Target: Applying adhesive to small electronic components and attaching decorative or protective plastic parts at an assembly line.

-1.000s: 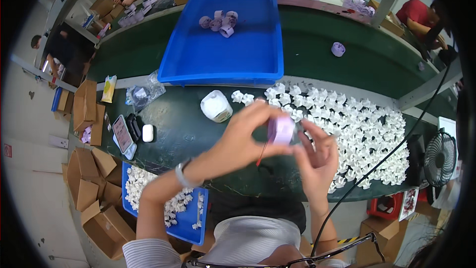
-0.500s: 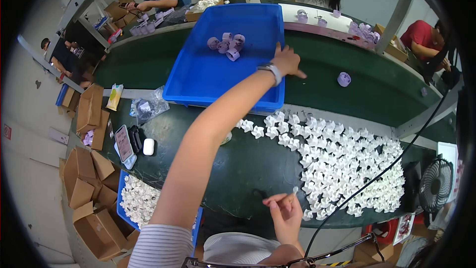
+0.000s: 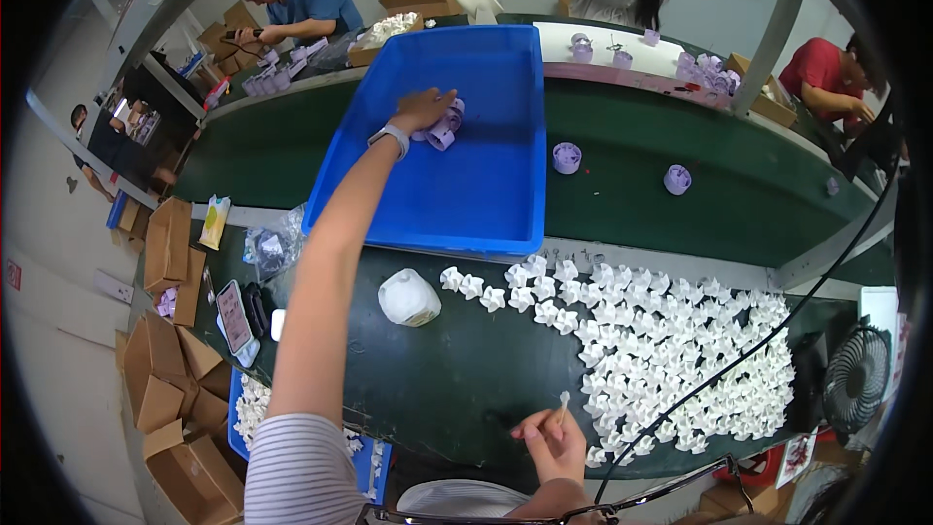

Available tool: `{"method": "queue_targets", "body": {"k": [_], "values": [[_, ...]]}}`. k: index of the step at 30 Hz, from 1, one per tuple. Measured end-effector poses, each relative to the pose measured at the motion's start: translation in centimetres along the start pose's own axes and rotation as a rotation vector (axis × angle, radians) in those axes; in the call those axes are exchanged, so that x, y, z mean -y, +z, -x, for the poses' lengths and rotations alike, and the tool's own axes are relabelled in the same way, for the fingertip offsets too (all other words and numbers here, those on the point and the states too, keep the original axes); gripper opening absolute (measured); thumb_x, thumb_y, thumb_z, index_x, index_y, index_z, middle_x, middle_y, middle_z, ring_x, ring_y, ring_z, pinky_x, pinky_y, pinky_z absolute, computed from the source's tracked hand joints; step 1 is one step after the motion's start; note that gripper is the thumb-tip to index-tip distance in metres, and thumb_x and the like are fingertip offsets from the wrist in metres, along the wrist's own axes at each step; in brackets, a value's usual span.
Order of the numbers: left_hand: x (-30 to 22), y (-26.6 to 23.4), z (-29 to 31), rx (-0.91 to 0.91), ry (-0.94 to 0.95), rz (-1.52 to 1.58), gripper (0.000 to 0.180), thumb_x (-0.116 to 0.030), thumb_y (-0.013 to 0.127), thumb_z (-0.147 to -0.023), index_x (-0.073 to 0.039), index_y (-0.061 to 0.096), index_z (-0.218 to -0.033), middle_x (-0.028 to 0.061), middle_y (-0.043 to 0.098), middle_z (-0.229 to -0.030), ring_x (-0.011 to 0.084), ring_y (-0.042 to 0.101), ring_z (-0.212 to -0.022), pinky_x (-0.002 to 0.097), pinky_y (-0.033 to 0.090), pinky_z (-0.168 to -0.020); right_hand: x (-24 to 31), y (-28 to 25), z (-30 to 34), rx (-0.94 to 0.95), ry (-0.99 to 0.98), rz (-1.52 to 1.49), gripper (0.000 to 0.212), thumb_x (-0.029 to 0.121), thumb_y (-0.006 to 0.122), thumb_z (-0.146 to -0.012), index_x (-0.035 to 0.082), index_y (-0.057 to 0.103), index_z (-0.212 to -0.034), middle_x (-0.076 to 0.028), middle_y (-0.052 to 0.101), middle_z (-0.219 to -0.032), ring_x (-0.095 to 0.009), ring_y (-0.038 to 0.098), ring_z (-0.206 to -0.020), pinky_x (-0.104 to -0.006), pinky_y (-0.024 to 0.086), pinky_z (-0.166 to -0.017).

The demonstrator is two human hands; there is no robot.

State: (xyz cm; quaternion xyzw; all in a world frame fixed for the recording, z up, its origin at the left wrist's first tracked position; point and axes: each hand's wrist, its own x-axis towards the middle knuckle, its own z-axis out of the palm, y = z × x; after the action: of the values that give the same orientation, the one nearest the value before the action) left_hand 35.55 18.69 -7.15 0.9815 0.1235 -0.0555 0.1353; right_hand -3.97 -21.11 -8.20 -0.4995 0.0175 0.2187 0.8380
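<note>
My left hand (image 3: 424, 112) reaches into a large blue plastic tray (image 3: 428, 233), over a small cluster of purple ring-shaped parts (image 3: 442, 139). Its index finger is stretched out above them, and the hand hides some of the rings. Low in the view, my right hand (image 3: 552, 439) pinches a thin stick with a white tip (image 3: 564, 401), like a cotton swab. Just right of the tray a purple ring (image 3: 567, 157) sits on the green belt, and another purple ring (image 3: 677, 179) lies farther right.
Many white flower-shaped pieces (image 3: 680, 350) cover the table's right side, crossed by a black cable (image 3: 724, 369). A white bottle (image 3: 408, 297) stands before the tray. At left are a phone (image 3: 234, 317) and cardboard boxes (image 3: 167, 360); at right, a fan (image 3: 857, 377). Co-workers sit beyond.
My left hand has moved left from the tray's right edge to the purple rings inside. A ring now shows beside the tray, and the white bottle is uncovered. My right hand keeps its pinch.
</note>
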Motion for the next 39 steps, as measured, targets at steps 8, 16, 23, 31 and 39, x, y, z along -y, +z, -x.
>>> {"method": "queue_targets", "body": {"k": [8, 16, 23, 31, 39], "values": [[-2.7, 1.0, 7.0, 0.192, 0.275, 0.156, 0.055, -0.044, 0.034, -0.095, -0.003, 0.045, -0.130, 0.0221, 0.045, -0.132, 0.0332, 0.045, -0.120, 0.0389, 0.034, -0.101, 0.7, 1.2, -0.9, 0.046, -0.016, 0.032, 0.026, -0.005, 0.051, -0.089, 0.009, 0.032, -0.079, -0.008, 0.055, -0.085, -0.014, 0.058, -0.085, -0.0269, 0.045, -0.081], [-3.9, -1.1, 11.6, 0.526, 0.470, 0.267, 0.049, -0.023, 0.058, -0.089, -0.005, 0.043, -0.132, 0.0139, 0.048, -0.126, 0.0223, 0.045, -0.120, 0.0322, 0.035, -0.101, 0.4, 1.4, 0.6, 0.033, -0.040, 0.060, 0.023, 0.002, 0.051, -0.091, 0.010, 0.033, -0.079, -0.007, 0.054, -0.082, -0.015, 0.056, -0.082, -0.0283, 0.044, -0.078], [-3.3, 1.1, 12.7, 0.350, 0.567, 0.272, 0.041, -0.021, 0.061, -0.088, -0.004, 0.047, -0.122, 0.0147, 0.053, -0.121, 0.0251, 0.049, -0.117, 0.0336, 0.039, -0.097, 0.3, -0.1, 0.7, 0.058, 0.036, 0.232, 0.027, 0.027, 0.039, -0.098, 0.010, 0.036, -0.078, -0.004, 0.048, -0.071, -0.009, 0.041, -0.064, -0.0224, 0.033, -0.058], [-5.6, -4.3, 20.4, -0.091, 0.296, 1.011, 0.031, -0.021, 0.058, -0.090, 0.001, 0.053, -0.110, 0.0112, 0.061, -0.099, 0.0183, 0.058, -0.092, 0.0308, 0.045, -0.081, 1.4, -0.3, -0.7, 0.026, -0.075, 0.167, 0.034, 0.032, 0.037, -0.100, 0.008, 0.040, -0.075, -0.004, 0.046, -0.067, -0.010, 0.041, -0.062, -0.0229, 0.032, -0.058], [-7.6, -3.6, 38.0, -0.086, 0.455, 1.271, 0.031, -0.023, 0.061, -0.090, 0.000, 0.049, -0.106, 0.0106, 0.058, -0.102, 0.0172, 0.059, -0.095, 0.0298, 0.050, -0.081, 3.3, 0.0, -0.6, 0.075, -0.011, 0.137, 0.035, 0.026, 0.039, -0.101, -0.003, 0.057, -0.110, -0.005, 0.056, -0.063, -0.008, 0.049, -0.057, -0.0208, 0.039, -0.055]]}}
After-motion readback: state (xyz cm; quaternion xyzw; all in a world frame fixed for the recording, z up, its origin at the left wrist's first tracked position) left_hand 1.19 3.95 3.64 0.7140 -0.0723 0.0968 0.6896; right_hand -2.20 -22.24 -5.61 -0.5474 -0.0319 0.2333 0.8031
